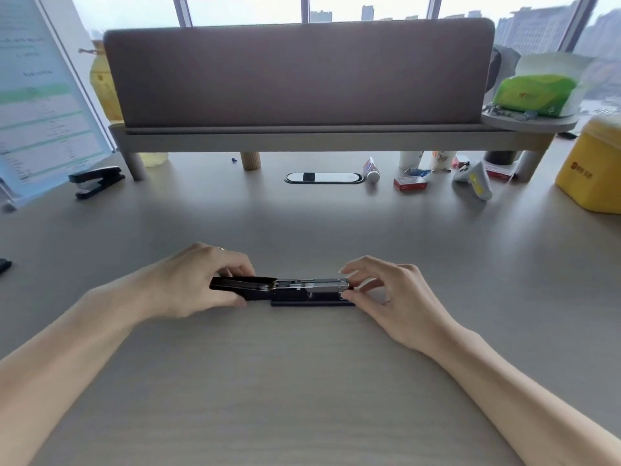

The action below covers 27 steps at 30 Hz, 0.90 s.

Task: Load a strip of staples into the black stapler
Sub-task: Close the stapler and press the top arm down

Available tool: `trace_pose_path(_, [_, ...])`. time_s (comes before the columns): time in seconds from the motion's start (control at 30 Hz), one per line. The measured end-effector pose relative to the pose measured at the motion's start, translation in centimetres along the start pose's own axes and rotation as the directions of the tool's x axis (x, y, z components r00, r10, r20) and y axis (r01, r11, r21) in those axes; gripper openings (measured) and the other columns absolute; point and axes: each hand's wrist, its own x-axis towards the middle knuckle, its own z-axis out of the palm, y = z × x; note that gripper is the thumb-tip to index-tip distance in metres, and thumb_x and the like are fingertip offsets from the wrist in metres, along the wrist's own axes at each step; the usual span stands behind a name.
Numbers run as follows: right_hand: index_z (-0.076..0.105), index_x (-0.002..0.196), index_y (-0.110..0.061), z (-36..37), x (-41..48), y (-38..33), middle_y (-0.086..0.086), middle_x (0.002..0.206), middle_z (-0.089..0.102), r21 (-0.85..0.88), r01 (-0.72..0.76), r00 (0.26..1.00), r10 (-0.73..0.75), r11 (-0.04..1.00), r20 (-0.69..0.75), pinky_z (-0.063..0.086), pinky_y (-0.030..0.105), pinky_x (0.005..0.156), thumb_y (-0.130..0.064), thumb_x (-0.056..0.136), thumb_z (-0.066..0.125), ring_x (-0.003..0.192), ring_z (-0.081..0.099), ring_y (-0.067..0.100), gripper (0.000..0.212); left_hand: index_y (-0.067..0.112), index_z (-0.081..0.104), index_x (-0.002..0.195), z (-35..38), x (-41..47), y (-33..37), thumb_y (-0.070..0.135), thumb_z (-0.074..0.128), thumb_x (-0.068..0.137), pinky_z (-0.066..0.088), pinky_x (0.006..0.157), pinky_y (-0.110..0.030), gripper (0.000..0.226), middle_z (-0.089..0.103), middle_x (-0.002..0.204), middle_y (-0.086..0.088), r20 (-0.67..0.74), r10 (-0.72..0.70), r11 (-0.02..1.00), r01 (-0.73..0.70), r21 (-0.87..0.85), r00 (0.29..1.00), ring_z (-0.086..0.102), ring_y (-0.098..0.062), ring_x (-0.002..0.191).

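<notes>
The black stapler (302, 292) lies lengthwise on the grey desk (302, 381), its top cover swung back to the left and its metal magazine exposed. My left hand (201, 280) grips the folded-back cover end. My right hand (386, 290) pinches the right tip of the magazine with thumb and fingers. Silvery metal fills the channel; I cannot tell whether that is a strip of staples. A small red staple box (410, 183) sits far back on the right.
A second black stapler (97, 181) rests at the back left beside a standing document board (43, 105). A grey shelf with a fabric screen (299, 75) spans the back. A glue tube (371, 170), a white controller (473, 179) and a yellow box (591, 166) stand at the right.
</notes>
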Motion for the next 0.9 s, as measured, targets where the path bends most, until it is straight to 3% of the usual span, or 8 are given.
trace_pose_path(0.1, [0.077,0.105,-0.026,0.1,0.0,0.0,-0.012,0.093,0.078,-0.007,0.017,1.0,-0.017,1.0,-0.003,0.049,0.008,0.077,-0.026,0.089,0.082,0.084,0.075,0.002,0.016,0.041,0.077,0.106,-2.1,0.8,1.1,0.033,0.082,0.086,0.051,0.08,-0.027,0.023,0.068,0.093,0.017,0.062,0.047,0.988,-0.055,0.144,0.997,0.064,-0.002,0.089])
trace_pose_path(0.23, [0.077,0.102,-0.027,0.0,0.0,-0.1,-0.013,0.092,0.079,-0.021,0.013,1.0,-0.013,1.0,-0.013,0.049,0.007,0.078,-0.026,0.089,0.083,0.084,0.075,0.002,0.015,0.039,0.076,0.112,-4.3,2.1,4.1,0.042,0.084,0.082,0.041,0.073,-0.021,0.031,0.06,0.093,0.018,0.089,0.052,0.929,-0.081,0.362,0.995,0.058,-0.002,0.085])
trace_pose_path(0.33, [0.077,0.101,-0.026,0.1,0.0,-0.2,-0.014,0.091,0.079,-0.037,0.029,0.999,-0.029,0.999,-0.017,0.05,0.008,0.079,-0.026,0.088,0.083,0.083,0.074,0.001,0.014,0.042,0.07,0.114,-4.8,2.6,6.2,0.043,0.092,0.07,0.044,0.07,-0.021,0.05,0.064,0.087,0.018,-0.058,0.063,0.971,-0.047,0.235,0.996,0.061,-0.001,0.079])
trace_pose_path(0.43, [0.078,0.1,-0.025,0.1,0.1,-0.2,-0.013,0.091,0.079,-0.034,0.024,1.0,-0.025,0.999,-0.015,0.047,0.006,0.077,-0.025,0.088,0.083,0.083,0.075,0.002,0.014,0.033,0.069,0.103,-3.7,3.4,8.1,0.039,0.097,0.063,0.051,0.066,-0.021,0.049,0.074,0.08,0.011,-0.131,0.092,0.995,-0.085,0.059,0.987,0.066,-0.001,0.07])
trace_pose_path(0.57, [0.076,0.104,-0.025,0.0,0.0,-0.2,-0.014,0.091,0.079,-0.002,0.015,1.0,-0.015,1.0,-0.009,0.047,0.006,0.076,-0.024,0.087,0.083,0.083,0.075,0.002,0.019,0.027,0.077,0.096,-0.4,4.5,8.9,0.034,0.094,0.07,0.061,0.077,-0.034,0.033,0.079,0.084,0.009,-0.112,0.105,0.992,-0.112,-0.052,0.988,0.073,-0.005,0.078])
trace_pose_path(0.73, [0.055,0.134,-0.034,0.0,0.0,-0.2,-0.016,0.094,0.08,0.049,-0.054,0.998,0.053,0.997,0.016,0.052,0.013,0.084,-0.028,0.087,0.083,0.088,0.075,0.002,0.054,0.027,0.079,0.102,2.3,5.0,8.7,0.031,0.088,0.079,0.057,0.076,-0.03,0.025,0.08,0.09,0.009,-0.076,0.106,0.989,-0.113,-0.094,0.991,0.073,-0.007,0.081])
trace_pose_path(0.83, [0.049,0.142,-0.033,0.0,0.0,-0.2,-0.014,0.094,0.08,0.078,-0.061,0.998,0.06,0.995,0.016,0.053,0.017,0.084,-0.026,0.087,0.084,0.087,0.075,0.002,0.065,0.03,0.076,0.1,2.7,4.9,8.6,0.044,0.08,0.086,0.053,0.071,-0.024,0.02,0.078,0.09,0.013,-0.084,0.101,0.986,-0.111,-0.126,0.991,0.07,-0.003,0.082])
trace_pose_path(0.9, [0.048,0.144,-0.034,-0.1,0.0,-0.2,-0.015,0.091,0.08,0.087,-0.061,0.998,0.06,0.994,0.011,0.054,0.017,0.083,-0.024,0.087,0.084,0.086,0.075,0.002,0.068,0.026,0.067,0.084,3.0,5.0,8.9,0.058,0.06,0.096,0.047,0.068,-0.026,0.035,0.068,0.074,0.014,-0.066,0.038,0.983,-0.049,-0.175,0.997,0.061,0.002,0.068])
